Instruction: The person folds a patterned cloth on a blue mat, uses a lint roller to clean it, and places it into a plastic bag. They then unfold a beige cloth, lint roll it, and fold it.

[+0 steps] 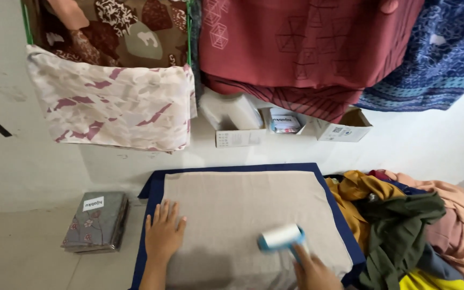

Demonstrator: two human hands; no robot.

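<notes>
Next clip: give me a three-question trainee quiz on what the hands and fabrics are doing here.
1. True or false: the left hand lies flat on the beige cloth.
2. What does the right hand hold?
A. scissors
B. lint roller
C. iron
3. On which side of the cloth is the pile of clothes?

Key
1. True
2. B
3. The right side
</notes>
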